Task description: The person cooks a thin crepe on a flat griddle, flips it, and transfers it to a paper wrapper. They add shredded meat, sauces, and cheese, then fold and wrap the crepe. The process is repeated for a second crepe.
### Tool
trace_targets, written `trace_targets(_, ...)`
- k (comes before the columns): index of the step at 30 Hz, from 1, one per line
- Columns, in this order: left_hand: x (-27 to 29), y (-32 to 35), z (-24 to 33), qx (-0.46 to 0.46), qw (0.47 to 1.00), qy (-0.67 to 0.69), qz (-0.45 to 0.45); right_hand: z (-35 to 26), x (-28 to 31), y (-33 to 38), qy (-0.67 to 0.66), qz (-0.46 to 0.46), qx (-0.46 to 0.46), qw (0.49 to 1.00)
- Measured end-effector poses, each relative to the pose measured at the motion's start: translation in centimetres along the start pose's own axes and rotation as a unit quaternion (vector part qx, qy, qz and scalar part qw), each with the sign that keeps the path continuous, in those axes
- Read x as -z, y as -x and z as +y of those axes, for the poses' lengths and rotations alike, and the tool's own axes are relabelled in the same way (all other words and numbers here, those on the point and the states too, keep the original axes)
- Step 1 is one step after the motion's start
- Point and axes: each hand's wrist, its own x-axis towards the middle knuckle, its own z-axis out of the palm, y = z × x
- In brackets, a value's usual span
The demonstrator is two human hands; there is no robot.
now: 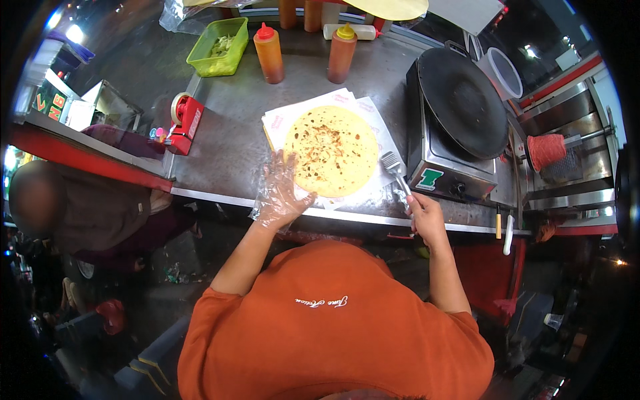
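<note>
A round, browned flatbread (333, 150) lies flat on white printed wrapping paper (380, 130) near the counter's front edge. My left hand (279, 193), in a clear plastic glove, rests at the flatbread's left edge with its fingers stretched out and apart. Bare and closed, my right hand (425, 215) grips the handle of a metal fork (395, 165). The fork's tines point away from me, over the paper just right of the flatbread.
To the right, a black round pan (460, 100) sits on a gas stove (447, 170). Two sauce bottles (270, 57) and a green basket (213, 50) of shredded vegetables stand at the back. A red tape dispenser (187, 123) is on the left. A person (100, 207) stands beyond the counter's left end.
</note>
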Motion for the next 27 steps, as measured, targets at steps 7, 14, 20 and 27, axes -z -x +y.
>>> trace_targets(7, 0.8, 0.2, 0.3, -0.005, 1.0, -0.011, -0.012, -1.2, -5.5, -3.4, -0.123, -0.059, 0.006, 0.991)
trace_targets(14, 1.5, 0.1, -1.0, -0.003, 0.989, 0.138, 0.049, -3.4, -5.6, -5.3, 0.003, -0.03, 0.131, 0.991)
trace_targets(20, 2.7, -2.7, -4.9, 0.057, 0.979, 0.189, 0.053, -6.7, 0.4, -1.7, 0.112, -0.089, 0.275, 0.951)
trace_targets(27, 4.5, -14.7, -5.8, -0.115, 0.993, 0.032, 0.011, -13.2, 6.6, 5.2, 0.263, -0.191, 0.423, 0.846)
